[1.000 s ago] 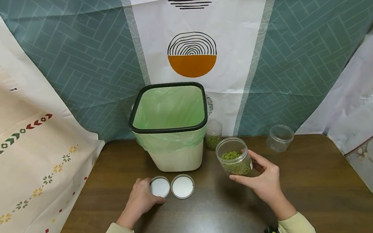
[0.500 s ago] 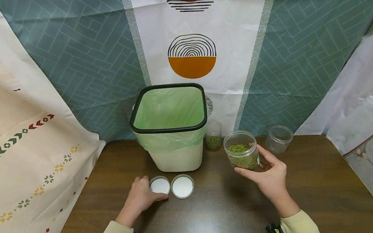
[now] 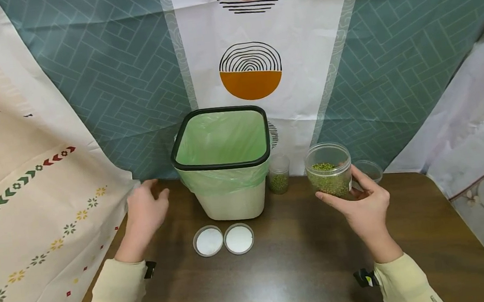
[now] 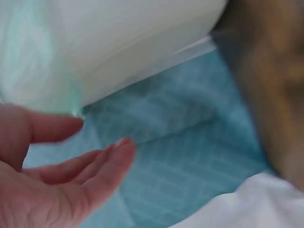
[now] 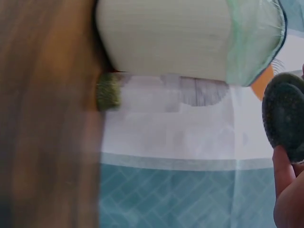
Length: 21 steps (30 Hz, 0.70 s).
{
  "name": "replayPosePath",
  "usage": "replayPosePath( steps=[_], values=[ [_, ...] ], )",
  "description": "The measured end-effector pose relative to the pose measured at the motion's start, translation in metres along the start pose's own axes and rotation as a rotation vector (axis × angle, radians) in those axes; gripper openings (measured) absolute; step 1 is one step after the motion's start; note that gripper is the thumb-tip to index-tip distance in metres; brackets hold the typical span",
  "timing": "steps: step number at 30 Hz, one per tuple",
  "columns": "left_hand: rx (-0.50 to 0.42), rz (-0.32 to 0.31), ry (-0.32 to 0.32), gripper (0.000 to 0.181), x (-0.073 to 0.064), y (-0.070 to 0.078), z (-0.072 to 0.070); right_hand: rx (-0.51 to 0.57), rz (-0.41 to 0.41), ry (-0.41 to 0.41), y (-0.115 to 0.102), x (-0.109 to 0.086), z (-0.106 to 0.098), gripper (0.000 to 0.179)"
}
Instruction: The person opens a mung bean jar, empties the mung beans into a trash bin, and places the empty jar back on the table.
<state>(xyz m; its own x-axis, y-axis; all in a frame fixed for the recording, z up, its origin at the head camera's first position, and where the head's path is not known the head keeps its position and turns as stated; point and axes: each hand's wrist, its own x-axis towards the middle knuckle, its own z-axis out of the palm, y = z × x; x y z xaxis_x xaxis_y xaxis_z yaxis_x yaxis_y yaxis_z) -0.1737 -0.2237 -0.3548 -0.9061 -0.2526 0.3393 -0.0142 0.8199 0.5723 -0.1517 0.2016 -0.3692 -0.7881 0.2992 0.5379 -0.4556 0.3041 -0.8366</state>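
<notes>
My right hand (image 3: 367, 204) grips a clear plastic jar (image 3: 329, 172) partly filled with green mung beans, raised above the table at the right. The jar has no lid on; its dark base shows at the right edge of the right wrist view. My left hand (image 3: 147, 208) is in the air left of the bin, thumb and fingers apart with nothing between them, as the left wrist view (image 4: 61, 175) confirms. Two round jar lids, a left lid (image 3: 209, 241) and a right lid (image 3: 239, 239), lie side by side on the table, white inside.
A bin (image 3: 229, 203) with a black rim and green liner stands at the back. Beside it is a smaller clear jar (image 3: 278, 176) with green beans. Another clear jar (image 3: 371, 170) stands behind my right hand, partly hidden. Cloth (image 3: 130, 84) hangs behind the table (image 3: 289, 273).
My left hand has left the left lid and moved up and left, beside the bin. My right hand has carried the jar of mung beans to the right and higher.
</notes>
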Motion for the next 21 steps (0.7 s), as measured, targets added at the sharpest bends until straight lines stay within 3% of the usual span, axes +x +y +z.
replayPosePath(
  steps=[4, 6, 8, 14, 21],
  values=[
    [-0.081, 0.015, 0.233, 0.027, 0.018, 0.022, -0.021, 0.032, 0.003, 0.027, -0.010, 0.012, -0.001, 0.077],
    [-0.108, 0.023, 0.299, 0.029, 0.025, 0.034, -0.030, 0.039, -0.011, 0.041, -0.015, 0.018, -0.002, 0.076],
    [-0.119, 0.032, 0.326, 0.031, 0.031, 0.043, -0.036, 0.034, -0.030, 0.049, -0.020, 0.023, -0.003, 0.075],
    [-0.131, 0.104, 0.315, 0.033, 0.047, 0.061, -0.039, 0.017, -0.037, 0.086, -0.032, 0.032, -0.005, 0.072],
    [-0.139, 0.142, 0.187, 0.032, 0.057, 0.068, -0.032, 0.049, -0.085, 0.082, -0.045, 0.044, -0.006, 0.070]
  ],
)
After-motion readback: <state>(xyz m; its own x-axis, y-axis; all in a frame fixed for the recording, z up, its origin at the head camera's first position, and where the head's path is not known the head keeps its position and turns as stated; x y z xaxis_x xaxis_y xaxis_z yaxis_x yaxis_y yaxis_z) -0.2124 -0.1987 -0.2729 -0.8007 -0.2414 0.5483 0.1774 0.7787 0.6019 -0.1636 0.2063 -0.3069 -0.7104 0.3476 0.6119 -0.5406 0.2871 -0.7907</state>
